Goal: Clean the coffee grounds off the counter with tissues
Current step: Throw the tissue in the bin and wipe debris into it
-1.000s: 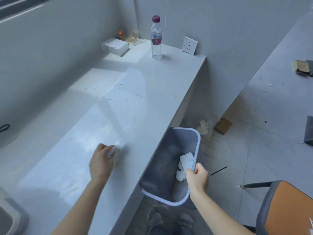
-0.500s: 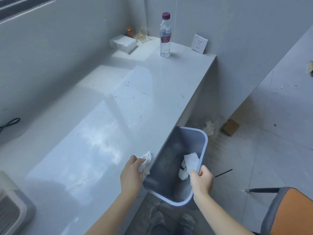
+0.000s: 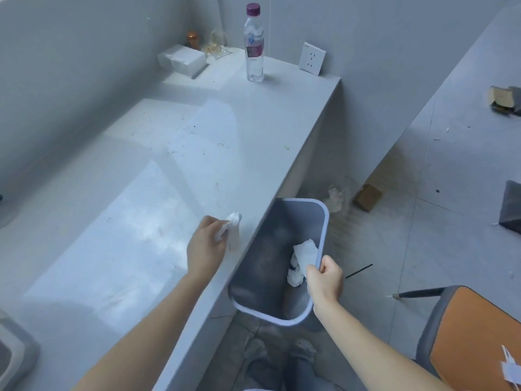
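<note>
My left hand (image 3: 207, 248) is closed around a crumpled white tissue (image 3: 233, 228) on the pale counter (image 3: 135, 210), close to its front edge. My right hand (image 3: 324, 280) grips the near rim of a blue-grey waste bin (image 3: 259, 266) held just below and against that edge. Used white tissues (image 3: 303, 256) lie inside the bin, one tucked under my right thumb. Small dark and brown coffee specks (image 3: 194, 136) are scattered over the counter's middle and far part.
A tissue box (image 3: 181, 60), a water bottle (image 3: 254, 43) and a small orange-capped item (image 3: 192, 38) stand at the counter's far end, beside a wall socket (image 3: 312, 58). On the floor lie a crumpled scrap (image 3: 335, 197) and a cardboard piece (image 3: 367, 197). An orange-seated chair (image 3: 473, 337) is at right.
My left hand swept the tissue rightward across the counter to the front edge at the bin, then drew back slightly onto the counter. My right hand kept hold of the bin.
</note>
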Motion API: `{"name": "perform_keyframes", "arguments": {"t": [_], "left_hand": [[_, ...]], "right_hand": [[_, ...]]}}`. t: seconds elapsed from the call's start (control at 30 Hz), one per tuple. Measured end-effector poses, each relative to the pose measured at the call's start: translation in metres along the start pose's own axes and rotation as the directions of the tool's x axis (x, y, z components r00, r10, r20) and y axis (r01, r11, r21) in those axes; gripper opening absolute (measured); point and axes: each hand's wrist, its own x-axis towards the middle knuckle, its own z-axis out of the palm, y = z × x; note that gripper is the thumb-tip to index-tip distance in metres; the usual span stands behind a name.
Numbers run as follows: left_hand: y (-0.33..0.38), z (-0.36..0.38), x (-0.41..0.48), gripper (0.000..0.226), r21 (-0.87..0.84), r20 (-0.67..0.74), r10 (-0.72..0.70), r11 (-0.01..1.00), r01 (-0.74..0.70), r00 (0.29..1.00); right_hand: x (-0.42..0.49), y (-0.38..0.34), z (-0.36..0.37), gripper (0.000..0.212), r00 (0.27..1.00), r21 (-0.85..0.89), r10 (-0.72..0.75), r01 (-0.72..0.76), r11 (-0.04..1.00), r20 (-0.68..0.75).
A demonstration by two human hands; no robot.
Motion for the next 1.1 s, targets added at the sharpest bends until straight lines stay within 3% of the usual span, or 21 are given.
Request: {"name": "perform_keyframes", "arguments": {"t": [0.13,0.23,0.37,0.47,0.53,0.67,0.77,0.87,0.97,1.1], "left_hand": [[-0.052,-0.017,0.02,0.029,0.004,-0.165,-0.311,0.949,0.316,0.936],[-0.08,-0.034,0.028,0.033,0.044,-0.225,-0.392,0.91,0.412,0.892],[-0.075,-0.03,0.037,0.019,0.107,-0.165,-0.328,0.932,0.347,0.93],[-0.034,0.005,0.017,0.023,0.14,-0.031,-0.111,0.984,0.114,0.993],[-0.007,0.028,0.001,0.03,0.103,0.026,-0.01,0.995,0.008,1.0],[0.013,0.045,-0.005,0.024,-0.019,0.122,0.05,0.999,-0.048,0.991],[0.009,0.026,0.026,0.017,-0.1,-0.038,0.009,0.995,-0.013,0.999],[-0.016,-0.005,0.085,0.019,-0.054,-0.195,-0.171,0.985,0.164,0.966],[-0.041,-0.024,0.129,0.033,0.032,-0.167,-0.266,0.961,0.274,0.949],[-0.021,0.006,0.135,0.022,0.105,-0.078,-0.22,0.968,0.227,0.972]], "right_hand": [[0.002,0.002,0.003,0.02,1.0,0.025,0.001,-0.001,1.0,0.003],[0.003,0.004,0.004,0.023,1.0,0.026,0.002,-0.002,1.0,0.005],[0.005,0.008,0.007,0.025,1.0,0.031,0.0,0.0,1.0,0.01],[0.004,0.007,0.01,0.023,1.0,0.043,-0.01,0.01,0.999,0.007],[0.003,0.005,0.011,0.023,1.0,0.043,-0.002,0.001,0.999,0.008],[0.009,0.0,0.009,0.029,1.0,0.042,0.015,-0.016,0.999,0.005],[0.013,-0.004,0.006,0.031,1.0,0.042,0.002,-0.002,0.999,-0.003],[0.016,-0.005,0.003,0.031,1.0,0.043,0.009,-0.009,0.999,0.005],[0.018,-0.004,0.003,0.029,1.0,0.028,0.02,-0.021,0.999,0.008],[0.019,-0.001,0.005,0.028,1.0,0.039,0.021,-0.022,0.999,0.017]]}}
